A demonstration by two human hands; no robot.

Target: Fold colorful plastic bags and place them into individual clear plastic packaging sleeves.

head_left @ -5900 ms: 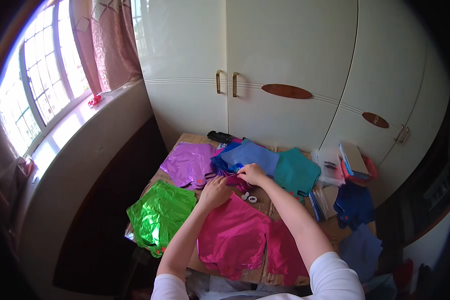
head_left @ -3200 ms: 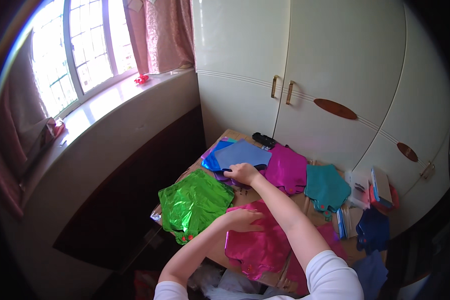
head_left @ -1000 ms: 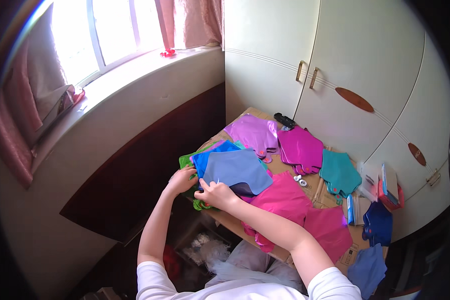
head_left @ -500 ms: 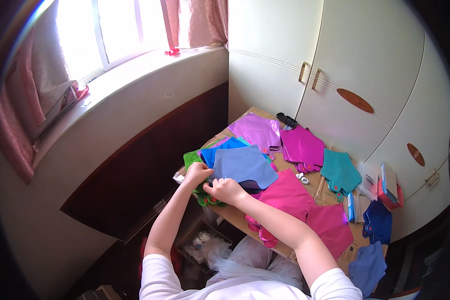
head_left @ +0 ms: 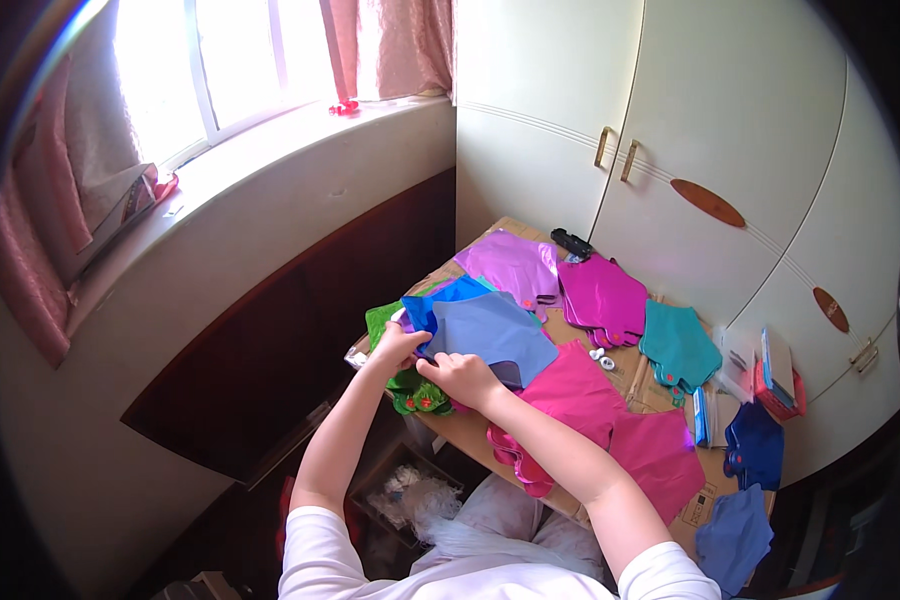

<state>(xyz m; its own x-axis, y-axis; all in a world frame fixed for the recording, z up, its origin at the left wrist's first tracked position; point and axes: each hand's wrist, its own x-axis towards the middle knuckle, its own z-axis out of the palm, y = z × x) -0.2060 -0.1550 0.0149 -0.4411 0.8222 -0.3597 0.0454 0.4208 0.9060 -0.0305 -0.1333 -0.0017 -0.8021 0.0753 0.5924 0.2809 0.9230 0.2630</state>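
Observation:
A stack of shiny foil pieces lies on a cardboard-covered table [head_left: 638, 382]. My left hand [head_left: 398, 347] pinches the near left edge of the blue foil pieces [head_left: 490, 330], which lie over a green foil piece [head_left: 410, 392]. My right hand [head_left: 462, 378] presses on the lower edge of the same blue pile. Beyond them lie a lilac piece [head_left: 510, 262], a magenta piece [head_left: 602, 298] and a teal piece [head_left: 678, 345]. Hot pink pieces [head_left: 590, 395] lie under my right forearm.
White cupboard doors [head_left: 690, 150] stand behind the table. A black object [head_left: 572, 242] sits at the table's far edge. Small boxes [head_left: 770, 365] and dark blue pieces [head_left: 755, 445] are at the right. A dark wall panel and window sill are on the left.
The blue pile has been carried from the far side over onto the green piece at the left. Both hands have shifted slightly along its near edge since half a second ago.

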